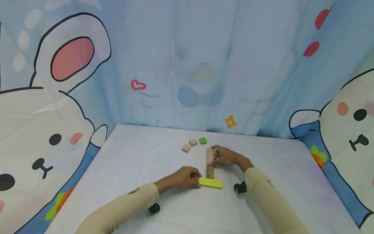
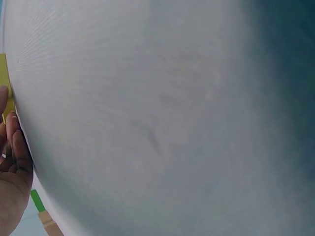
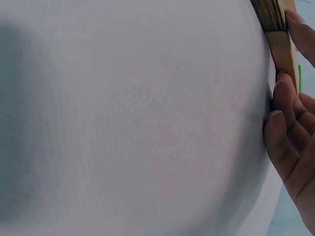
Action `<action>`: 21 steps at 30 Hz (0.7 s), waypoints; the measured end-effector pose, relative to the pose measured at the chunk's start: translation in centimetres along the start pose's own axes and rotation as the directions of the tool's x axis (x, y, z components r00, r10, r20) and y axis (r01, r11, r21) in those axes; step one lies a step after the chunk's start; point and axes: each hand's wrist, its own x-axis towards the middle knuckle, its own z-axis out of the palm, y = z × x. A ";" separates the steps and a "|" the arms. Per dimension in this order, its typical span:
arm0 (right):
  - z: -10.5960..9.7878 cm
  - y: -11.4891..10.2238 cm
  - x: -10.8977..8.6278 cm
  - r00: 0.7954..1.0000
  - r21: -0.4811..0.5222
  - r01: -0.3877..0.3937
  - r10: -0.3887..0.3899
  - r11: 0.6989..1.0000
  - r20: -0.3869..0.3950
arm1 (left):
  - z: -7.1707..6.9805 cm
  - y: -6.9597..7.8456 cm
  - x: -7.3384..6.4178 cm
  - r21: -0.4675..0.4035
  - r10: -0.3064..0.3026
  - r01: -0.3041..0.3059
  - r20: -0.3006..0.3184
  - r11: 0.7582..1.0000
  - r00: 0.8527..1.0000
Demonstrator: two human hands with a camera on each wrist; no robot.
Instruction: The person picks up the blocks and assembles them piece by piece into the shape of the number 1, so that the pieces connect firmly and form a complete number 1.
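Note:
A flat yellow block (image 1: pixel 211 183) lies crosswise at the near end of a row of wooden blocks. My left hand (image 1: pixel 184 177) pinches its left end; the left wrist view catches a thumb and fingers on the yellow block (image 2: pixel 6 81) at the frame's edge. Lengthwise behind it runs a dark-grained wooden block (image 1: pixel 210 172), followed by a pale wooden block (image 1: pixel 209 155). From the right side, my right hand (image 1: pixel 227 156) grips the pale block, thumb near its close end and fingertips near its far end. The right wrist view shows both blocks end to end.
Beyond the row, two small pale wooden cubes (image 1: pixel 186 148) and a small green block (image 1: pixel 203 141) sit on the white-covered table (image 1: pixel 163 146). Black wrist-camera mounts (image 1: pixel 240 187) hang under both forearms. A printed blue curtain (image 1: pixel 175 65) stands behind the table's far edge.

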 end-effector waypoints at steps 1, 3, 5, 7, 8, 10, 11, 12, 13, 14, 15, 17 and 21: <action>0.0 0.0 0.0 1.000 -0.003 0.000 0.000 1.000 0.000 | 0.0 0.0 0.0 0.001 0.000 0.000 0.000 1.000 1.000; 0.0 0.1 0.1 1.000 -0.003 0.000 0.000 1.000 -0.001 | 0.0 0.0 0.0 0.000 0.001 -0.001 0.000 1.000 1.000; 0.0 0.2 0.1 1.000 0.003 0.004 -0.004 1.000 -0.002 | 0.0 0.1 0.0 -0.002 0.000 0.000 0.001 1.000 1.000; 0.0 0.2 0.2 1.000 0.011 0.012 -0.012 1.000 -0.001 | 0.0 0.1 0.0 -0.001 -0.002 0.002 0.002 1.000 1.000; 0.0 0.3 0.2 1.000 0.015 0.017 -0.017 1.000 0.000 | -0.1 0.1 0.0 -0.002 -0.005 0.005 0.003 1.000 1.000; -0.1 0.3 0.2 1.000 0.023 0.025 -0.025 0.999 0.000 | -0.1 0.1 -0.1 -0.002 -0.010 0.010 0.004 1.000 1.000; -0.1 0.3 0.3 1.000 0.026 0.027 -0.027 0.999 -0.001 | -0.1 0.1 0.0 -0.002 -0.013 0.013 0.003 1.000 1.000; -0.1 0.2 0.3 1.000 0.029 0.029 -0.029 0.999 0.000 | -0.1 0.1 0.0 -0.001 -0.015 0.015 0.003 1.000 1.000; -0.1 0.2 0.3 1.000 0.028 0.026 -0.026 0.999 -0.002 | 0.0 0.1 0.0 -0.001 -0.017 0.017 0.002 1.000 1.000; -0.2 0.2 0.3 1.000 0.029 0.023 -0.023 0.999 -0.005 | -0.1 0.1 -0.1 -0.003 -0.019 0.019 0.002 1.000 1.000; -0.2 0.2 0.4 1.000 0.033 0.019 -0.018 0.999 -0.007 | -0.1 0.1 0.0 -0.002 -0.019 0.019 0.001 1.000 1.000; -0.3 0.4 0.6 1.000 0.033 0.001 0.000 0.999 -0.016 | 0.0 0.1 0.0 0.000 -0.018 0.018 0.001 1.000 1.000; -0.6 1.2 1.1 0.999 0.032 -0.019 0.020 0.999 -0.042 | -0.1 0.2 0.0 0.002 -0.018 0.018 0.003 1.000 1.000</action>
